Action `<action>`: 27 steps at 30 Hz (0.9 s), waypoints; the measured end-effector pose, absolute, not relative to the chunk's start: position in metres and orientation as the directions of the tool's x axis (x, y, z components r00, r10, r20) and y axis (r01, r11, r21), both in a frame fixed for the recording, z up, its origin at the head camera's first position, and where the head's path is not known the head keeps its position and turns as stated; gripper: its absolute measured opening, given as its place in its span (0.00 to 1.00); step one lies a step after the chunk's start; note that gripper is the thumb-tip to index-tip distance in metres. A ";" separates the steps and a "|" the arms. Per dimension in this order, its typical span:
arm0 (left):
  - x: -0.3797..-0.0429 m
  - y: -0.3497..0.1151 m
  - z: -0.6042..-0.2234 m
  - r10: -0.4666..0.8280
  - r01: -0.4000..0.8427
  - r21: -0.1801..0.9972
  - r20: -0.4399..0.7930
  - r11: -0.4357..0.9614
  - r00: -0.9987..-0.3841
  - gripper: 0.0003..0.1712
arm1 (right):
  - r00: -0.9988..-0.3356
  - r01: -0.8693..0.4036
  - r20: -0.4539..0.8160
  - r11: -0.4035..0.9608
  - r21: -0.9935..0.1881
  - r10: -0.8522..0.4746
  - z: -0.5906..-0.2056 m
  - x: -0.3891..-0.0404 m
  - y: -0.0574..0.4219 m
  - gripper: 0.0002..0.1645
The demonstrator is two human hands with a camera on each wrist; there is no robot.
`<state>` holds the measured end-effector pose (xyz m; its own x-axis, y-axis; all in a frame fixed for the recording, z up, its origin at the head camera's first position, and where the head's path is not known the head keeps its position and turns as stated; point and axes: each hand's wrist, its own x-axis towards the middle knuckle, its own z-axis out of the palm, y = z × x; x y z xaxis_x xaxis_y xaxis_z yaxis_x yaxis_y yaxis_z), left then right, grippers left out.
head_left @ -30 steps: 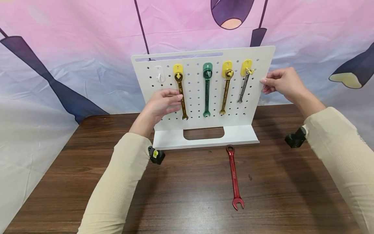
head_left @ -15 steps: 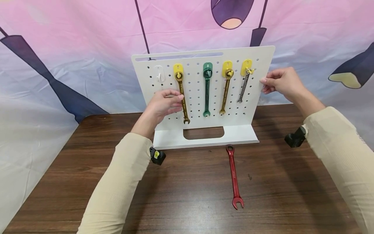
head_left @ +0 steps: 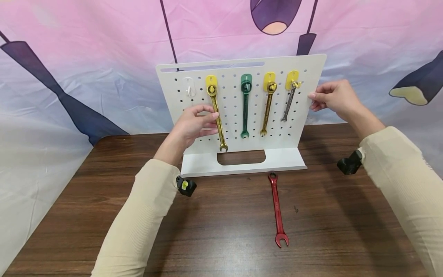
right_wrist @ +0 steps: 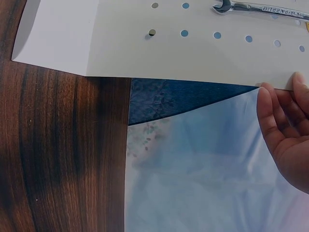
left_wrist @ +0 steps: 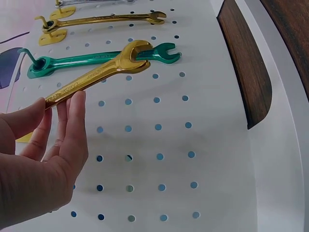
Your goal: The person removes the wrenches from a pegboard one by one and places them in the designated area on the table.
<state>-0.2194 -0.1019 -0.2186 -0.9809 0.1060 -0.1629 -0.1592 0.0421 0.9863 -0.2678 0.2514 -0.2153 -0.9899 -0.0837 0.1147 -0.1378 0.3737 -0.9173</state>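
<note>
My left hand point(head_left: 195, 123) pinches the shaft of a gold combination wrench point(head_left: 222, 132) between thumb and fingers. The wrench's ring end is at the yellow hook point(head_left: 211, 81), while its open end tilts out from the white pegboard point(head_left: 313, 63). In the left wrist view, that open end point(left_wrist: 130, 57) overlaps a green wrench point(left_wrist: 87, 59) hanging behind it. With thumb and fingertips, my right hand point(head_left: 333, 98) grips the pegboard's right edge. The right wrist view also shows this grip, with the thumb point(right_wrist: 300, 87) on the board's face.
A second gold wrench point(head_left: 266, 113) and a small silver wrench point(head_left: 288, 104) hang farther right on yellow hooks. At the board's left is a bare white hook point(head_left: 189, 88). A red wrench point(head_left: 277, 209) lies on the wooden table point(head_left: 221, 231) before the stand's base point(head_left: 283, 157).
The lower end of the gold wrench has swung outward from the pegboard, down and slightly right in the head view, with my left hand holding it. My right hand stays on the board's edge.
</note>
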 end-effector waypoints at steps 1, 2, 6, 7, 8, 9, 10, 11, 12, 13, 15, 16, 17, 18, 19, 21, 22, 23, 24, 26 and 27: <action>-0.218 -0.102 -0.218 0.109 -0.157 0.987 -0.161 0.046 -0.981 0.06 | -0.990 -0.138 0.115 0.373 -0.917 -0.084 -0.215 -0.268 0.252 0.07; -0.218 -0.102 -0.218 0.109 -0.155 0.987 -0.159 0.047 -0.981 0.06 | -0.990 -0.138 0.115 0.371 -0.918 -0.085 -0.216 -0.268 0.252 0.07; -0.214 -0.102 -0.217 0.107 -0.148 0.987 -0.154 0.064 -0.982 0.05 | -0.990 -0.140 0.117 0.367 -0.920 -0.083 -0.216 -0.268 0.252 0.07; -0.213 -0.102 -0.217 0.110 -0.147 0.987 -0.154 0.065 -0.982 0.05 | -0.990 -0.140 0.117 0.367 -0.920 -0.083 -0.216 -0.268 0.252 0.07; -0.213 -0.102 -0.216 0.108 -0.147 0.987 -0.153 0.067 -0.982 0.05 | -0.990 -0.140 0.117 0.367 -0.920 -0.083 -0.216 -0.268 0.252 0.06; -0.212 -0.102 -0.216 0.107 -0.147 0.987 -0.154 0.070 -0.982 0.05 | -0.990 -0.140 0.117 0.368 -0.919 -0.083 -0.216 -0.268 0.252 0.06; -0.211 -0.102 -0.216 0.106 -0.146 0.987 -0.153 0.068 -0.983 0.05 | -0.989 -0.141 0.118 0.370 -0.918 -0.083 -0.216 -0.268 0.252 0.06; -0.211 -0.102 -0.215 0.107 -0.146 0.987 -0.152 0.066 -0.983 0.05 | -0.989 -0.141 0.118 0.372 -0.918 -0.083 -0.216 -0.268 0.251 0.06; -0.211 -0.102 -0.215 0.106 -0.146 0.987 -0.152 0.063 -0.983 0.05 | -0.990 -0.141 0.119 0.374 -0.917 -0.082 -0.216 -0.268 0.251 0.06; -0.210 -0.102 -0.215 0.107 -0.145 0.987 -0.151 0.067 -0.983 0.05 | -0.990 -0.140 0.118 0.376 -0.916 -0.081 -0.216 -0.268 0.251 0.06; -0.209 -0.102 -0.215 0.103 -0.144 0.987 -0.151 0.073 -0.983 0.05 | -0.990 -0.139 0.117 0.390 -0.910 -0.079 -0.216 -0.268 0.251 0.06; -0.208 -0.102 -0.214 0.104 -0.143 0.987 -0.151 0.077 -0.983 0.05 | -0.990 -0.138 0.117 0.397 -0.907 -0.078 -0.216 -0.268 0.251 0.06; -0.207 -0.101 -0.214 0.105 -0.143 0.987 -0.151 0.080 -0.983 0.05 | -0.990 -0.136 0.114 0.402 -0.905 -0.077 -0.216 -0.268 0.251 0.06; -0.206 -0.102 -0.214 0.106 -0.142 0.986 -0.150 0.082 -0.983 0.06 | -0.991 -0.134 0.113 0.408 -0.903 -0.077 -0.216 -0.268 0.251 0.06; -0.205 -0.102 -0.213 0.109 -0.139 0.986 -0.148 0.088 -0.983 0.06 | -0.991 -0.132 0.110 0.413 -0.901 -0.076 -0.216 -0.268 0.251 0.07; -0.204 -0.102 -0.213 0.114 -0.134 0.987 -0.145 0.092 -0.983 0.05 | -0.991 -0.132 0.110 0.419 -0.898 -0.075 -0.216 -0.268 0.251 0.07; -0.203 -0.102 -0.212 0.118 -0.131 0.987 -0.142 0.098 -0.983 0.05 | -0.991 -0.132 0.111 0.418 -0.899 -0.075 -0.216 -0.268 0.251 0.07; -0.203 -0.102 -0.212 0.122 -0.128 0.987 -0.140 0.101 -0.983 0.05 | -0.991 -0.133 0.111 0.418 -0.899 -0.075 -0.216 -0.268 0.251 0.07; -0.203 -0.102 -0.212 0.125 -0.126 0.987 -0.139 0.103 -0.982 0.05 | -0.991 -0.134 0.113 0.418 -0.898 -0.075 -0.216 -0.268 0.251 0.07; -0.202 -0.102 -0.211 0.128 -0.124 0.986 -0.137 0.108 -0.982 0.04 | -0.990 -0.136 0.115 0.417 -0.899 -0.076 -0.215 -0.268 0.251 0.07; -0.202 -0.102 -0.211 0.130 -0.124 0.986 -0.138 0.109 -0.982 0.04 | -0.990 -0.137 0.116 0.417 -0.898 -0.076 -0.215 -0.268 0.251 0.07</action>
<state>-0.2019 -0.1019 -0.2111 -0.9819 0.1296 -0.1380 -0.1243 0.1086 0.9863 -0.2677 0.2509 -0.2153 -0.9903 -0.0765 0.1156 -0.1371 0.4171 -0.8984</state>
